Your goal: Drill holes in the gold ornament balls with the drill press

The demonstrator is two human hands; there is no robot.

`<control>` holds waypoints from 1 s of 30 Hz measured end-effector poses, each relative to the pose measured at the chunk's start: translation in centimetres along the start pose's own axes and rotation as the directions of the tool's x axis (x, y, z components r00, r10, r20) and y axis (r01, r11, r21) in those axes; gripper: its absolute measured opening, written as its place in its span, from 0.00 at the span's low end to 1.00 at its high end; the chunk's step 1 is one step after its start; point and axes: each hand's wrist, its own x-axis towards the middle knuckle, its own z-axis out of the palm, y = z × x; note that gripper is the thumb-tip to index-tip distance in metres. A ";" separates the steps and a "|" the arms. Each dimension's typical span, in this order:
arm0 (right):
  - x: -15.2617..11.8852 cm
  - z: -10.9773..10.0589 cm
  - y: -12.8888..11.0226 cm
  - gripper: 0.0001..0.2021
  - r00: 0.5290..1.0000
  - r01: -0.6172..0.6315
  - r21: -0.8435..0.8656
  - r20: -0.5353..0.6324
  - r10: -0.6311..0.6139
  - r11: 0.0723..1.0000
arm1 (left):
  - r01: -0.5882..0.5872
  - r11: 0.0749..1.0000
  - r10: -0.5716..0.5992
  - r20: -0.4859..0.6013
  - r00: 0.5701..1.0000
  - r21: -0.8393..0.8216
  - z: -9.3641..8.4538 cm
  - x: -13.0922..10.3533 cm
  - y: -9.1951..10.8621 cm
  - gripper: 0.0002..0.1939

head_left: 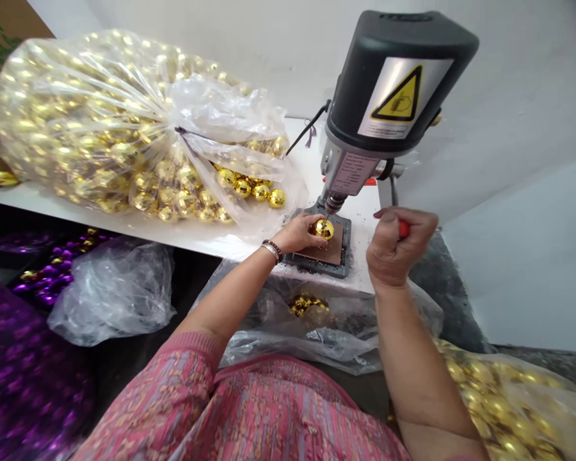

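Note:
My left hand [300, 233] pinches a shiny gold faceted ball [324, 230] between thumb and fingers. The ball sits over a brown board [327, 251] on the drill press base [344, 266]. Directly above it is the chuck [335, 203] of the drill press [403, 70], its bit reaching down to the ball's top; how deep it goes I cannot tell. My right hand [397, 246] is closed round the red-knobbed feed lever [403, 229] at the machine's right side.
A large clear bag [86, 121] of gold balls lies on the white table [182, 238], spilling some balls [260, 192] from its mouth. Below the table edge hangs an open plastic bag [269, 314] with gold balls inside. Purple balls [57, 272] are at left, another gold-filled bag [518, 397] at lower right.

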 end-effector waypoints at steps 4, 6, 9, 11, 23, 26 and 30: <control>0.7 -0.2 -0.5 0.10 0.998 -0.055 0.025 0.010 0.055 0.998 | 0.011 0.997 -0.008 0.030 1.000 -0.079 0.1 0.0 0.3 0.29; 2.7 -0.2 -1.2 0.10 0.994 -0.100 0.031 0.036 0.099 0.995 | 0.035 0.989 -0.026 0.065 0.998 -0.141 0.2 -0.2 0.6 0.27; 6.8 -0.1 -2.5 0.10 0.970 -0.230 0.048 0.094 0.225 0.972 | 0.078 0.978 -0.072 0.034 0.997 -0.192 0.2 -0.7 1.1 0.30; 8.8 0.1 -3.1 0.09 0.941 -0.318 0.038 0.131 0.311 0.947 | 0.086 0.976 -0.087 0.005 0.996 -0.199 0.0 -1.5 1.4 0.30; 9.2 0.3 -4.0 0.07 0.921 -0.381 0.070 0.114 0.372 0.922 | 0.096 0.994 -0.080 0.254 0.964 -0.052 -5.5 -6.7 -0.1 0.33; 9.3 0.3 -4.4 0.07 0.915 -0.394 0.078 0.128 0.382 0.916 | 0.169 0.979 -0.156 -0.126 0.980 0.109 -6.5 -4.0 -1.3 0.20; 9.0 0.0 -4.4 0.07 0.919 -0.379 0.068 0.143 0.367 0.923 | 0.257 0.871 -0.141 -0.287 0.947 0.419 -7.4 -0.2 -3.2 0.30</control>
